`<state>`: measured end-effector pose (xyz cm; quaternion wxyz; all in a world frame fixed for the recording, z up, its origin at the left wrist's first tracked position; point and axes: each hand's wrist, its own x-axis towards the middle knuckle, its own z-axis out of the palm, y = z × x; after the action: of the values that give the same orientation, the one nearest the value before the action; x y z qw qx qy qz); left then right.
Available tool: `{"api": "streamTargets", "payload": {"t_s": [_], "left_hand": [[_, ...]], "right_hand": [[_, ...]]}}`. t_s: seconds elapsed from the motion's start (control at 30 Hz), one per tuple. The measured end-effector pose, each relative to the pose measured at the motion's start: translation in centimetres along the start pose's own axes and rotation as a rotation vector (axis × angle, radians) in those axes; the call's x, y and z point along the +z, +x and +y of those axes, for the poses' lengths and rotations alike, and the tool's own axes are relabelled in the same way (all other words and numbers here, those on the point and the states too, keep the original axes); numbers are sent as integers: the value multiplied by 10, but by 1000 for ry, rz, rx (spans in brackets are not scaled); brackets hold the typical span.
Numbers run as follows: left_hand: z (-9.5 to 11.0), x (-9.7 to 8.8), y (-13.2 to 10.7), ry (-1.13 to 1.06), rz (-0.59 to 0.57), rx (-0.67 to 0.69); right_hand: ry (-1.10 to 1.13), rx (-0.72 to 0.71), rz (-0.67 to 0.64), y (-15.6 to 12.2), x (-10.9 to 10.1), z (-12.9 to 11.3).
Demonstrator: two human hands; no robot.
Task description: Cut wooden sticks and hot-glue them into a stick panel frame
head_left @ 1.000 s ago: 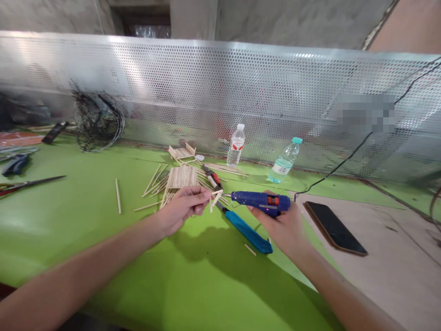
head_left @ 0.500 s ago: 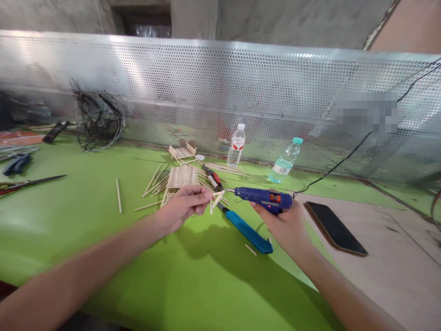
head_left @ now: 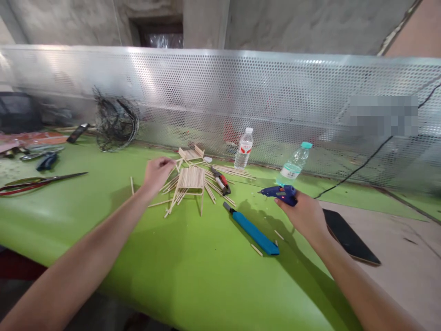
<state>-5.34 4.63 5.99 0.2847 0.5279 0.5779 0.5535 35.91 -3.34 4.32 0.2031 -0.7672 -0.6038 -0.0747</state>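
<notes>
My left hand is closed in a pinch on small joined wooden sticks, partly hidden by the fingers. It is above the left side of the pile, beside a small platform of sticks on thin legs. Behind that platform stands a second stick piece with raised ends. In my right hand is a blue hot glue gun, its nozzle pointing left and a small red light showing on its body. Loose wooden sticks spread around and under the platform.
A blue-handled knife and red-and-black pliers lie centrally. Two bottles stand at the back before a perforated metal panel. A phone lies right; scissors and a wire bundle are left.
My left hand has moved left and away from the glue gun's nozzle, taking the small joined sticks with it. The glue gun in my right hand has moved right. The view has shifted slightly.
</notes>
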Motion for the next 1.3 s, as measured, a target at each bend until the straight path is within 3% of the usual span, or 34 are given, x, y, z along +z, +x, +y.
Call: {"api": "streamTargets", "payload": {"t_s": [0.13,0.53,0.73,0.87,1.07,1.2,1.3], "left_hand": [[-14,8,2,186,-40,51],[-16,10,2,270,-60,75],[-23,8,7,240,-40,107],[-26,11,7,162,-76,86],[-26,11,7,71,-53,40],[-24,8,10,79,-45,60],[-25,9,13,131,-54,79]], "right_hand": [[-66,-17,8,0,2,0],[-57,-209,133,-7,11,2],[-238,-262,62,17,27,-8],[-304,-160,-49,56,40,-34],[-277,6,-79,102,63,-62],[-239,90,-124,116,73,-59],[-215,130,-100,110,72,-63]]}}
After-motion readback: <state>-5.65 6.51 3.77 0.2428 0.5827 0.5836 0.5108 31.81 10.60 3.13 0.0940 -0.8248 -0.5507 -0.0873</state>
